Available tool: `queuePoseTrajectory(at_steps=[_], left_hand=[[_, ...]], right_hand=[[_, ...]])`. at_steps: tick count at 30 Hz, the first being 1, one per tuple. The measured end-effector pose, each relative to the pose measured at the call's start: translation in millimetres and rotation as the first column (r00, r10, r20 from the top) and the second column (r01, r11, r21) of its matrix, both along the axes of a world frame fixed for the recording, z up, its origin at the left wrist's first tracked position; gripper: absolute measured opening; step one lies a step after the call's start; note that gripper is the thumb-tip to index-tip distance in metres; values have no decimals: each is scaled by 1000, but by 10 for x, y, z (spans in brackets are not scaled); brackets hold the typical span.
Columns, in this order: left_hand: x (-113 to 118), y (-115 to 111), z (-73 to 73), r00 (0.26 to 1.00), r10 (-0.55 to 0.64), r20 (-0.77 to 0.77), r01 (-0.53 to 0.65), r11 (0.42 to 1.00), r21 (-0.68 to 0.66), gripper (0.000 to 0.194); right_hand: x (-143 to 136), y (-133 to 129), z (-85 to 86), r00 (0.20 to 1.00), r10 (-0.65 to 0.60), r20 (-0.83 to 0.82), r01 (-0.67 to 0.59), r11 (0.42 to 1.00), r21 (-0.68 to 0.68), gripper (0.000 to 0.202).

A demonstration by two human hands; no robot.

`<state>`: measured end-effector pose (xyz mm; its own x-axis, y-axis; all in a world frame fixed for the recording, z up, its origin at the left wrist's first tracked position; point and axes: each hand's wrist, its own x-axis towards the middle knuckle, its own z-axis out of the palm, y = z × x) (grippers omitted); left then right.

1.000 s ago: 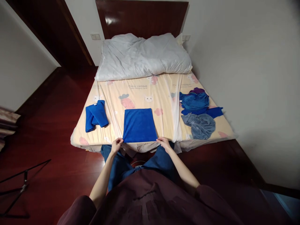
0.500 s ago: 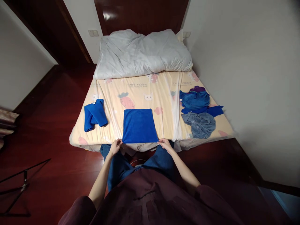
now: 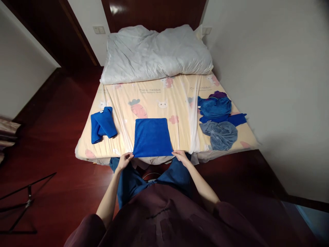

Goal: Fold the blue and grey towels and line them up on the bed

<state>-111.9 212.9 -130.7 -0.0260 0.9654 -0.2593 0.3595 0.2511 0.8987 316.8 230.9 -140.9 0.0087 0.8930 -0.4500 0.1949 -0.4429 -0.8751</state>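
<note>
Near the left edge of the bed [image 3: 164,115], toward its front corner, lies a doubled-over blue cloth [image 3: 106,125] with a small white tag. To its right, at the front edge, the person's left hand [image 3: 125,160] pinches the near left corner of a blue towel [image 3: 152,138] between thumb and fingers. The towel lies flat, extending from the grip toward the middle of the bed, its near side along the front edge. The step in hand appears to be drawing that side straight; a next move would call for both corners to be kept level and evenly taut. The right hand [image 3: 181,157] has a similar narrow pinch on the near right corner, so the towel lies between and just beyond the hands. Toward the bed's right edge sit a crumpled grey cloth [image 3: 223,135] and a blue bundle [image 3: 215,107], well apart from the grip.
</note>
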Motion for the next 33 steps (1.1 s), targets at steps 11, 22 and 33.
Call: queuePoseTrajectory(at_steps=[11, 22, 33], left_hand=[[67, 604, 299, 996, -87, -14, 83, 977, -197, 43], [172, 2353, 140, 957, 124, -264, -181, 962, -204, 33], [241, 3178, 12, 853, 16, -522, -16, 1000, 6, 20]], right_hand=[[17, 564, 131, 977, 212, 25, -210, 975, -74, 44], [-249, 2181, 95, 926, 183, 331, -188, 982, -18, 48], [-383, 3024, -235, 888, -71, 455, -41, 972, 232, 7]])
